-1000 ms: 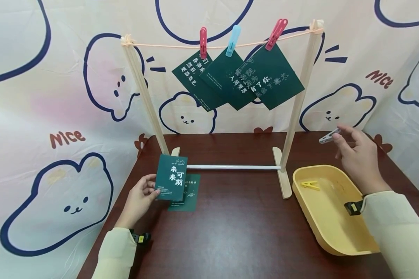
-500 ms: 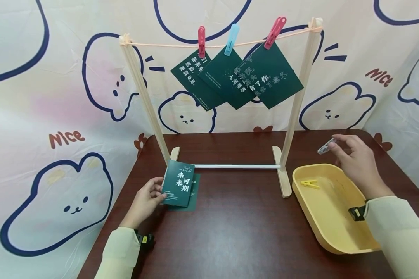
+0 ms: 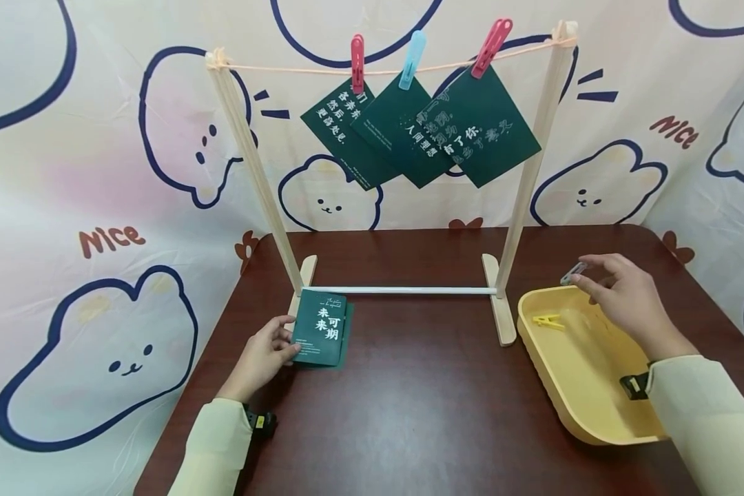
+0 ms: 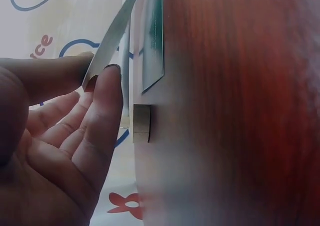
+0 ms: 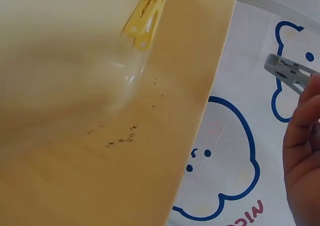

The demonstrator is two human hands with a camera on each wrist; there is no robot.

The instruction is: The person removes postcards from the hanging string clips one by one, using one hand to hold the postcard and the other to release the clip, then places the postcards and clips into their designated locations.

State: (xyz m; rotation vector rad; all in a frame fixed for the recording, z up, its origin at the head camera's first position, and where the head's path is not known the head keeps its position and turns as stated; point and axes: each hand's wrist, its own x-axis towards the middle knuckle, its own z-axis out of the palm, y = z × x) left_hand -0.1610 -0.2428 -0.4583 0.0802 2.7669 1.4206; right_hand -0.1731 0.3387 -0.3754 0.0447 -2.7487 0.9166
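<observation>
My left hand [image 3: 262, 357] pinches a dark green printed card [image 3: 319, 327] by its left edge, thumb in front. In the left wrist view the held card [image 4: 112, 38] is tilted and stands off the table. Another green card [image 4: 154, 45] lies below it on the tabletop, mostly covered from above in the head view. Over the far rim of a yellow tray, my right hand [image 3: 632, 303] pinches a grey clothespin [image 3: 572, 273] between thumb and fingers. The clothespin's [image 5: 286, 71] free end points away from the hand in the right wrist view.
A yellow clothespin [image 3: 548, 322] lies in the yellow tray [image 3: 564, 406]. Behind stands a wooden frame [image 3: 536, 151] with a string [image 3: 291, 68]. Three green cards [image 3: 483, 127] hang there from two red clothespins [image 3: 492, 48] and a blue one [image 3: 412, 59].
My left hand has shifted right with its card, which now overlaps most of the card on the table. My right hand has lowered the grey clothespin toward the tray's far rim.
</observation>
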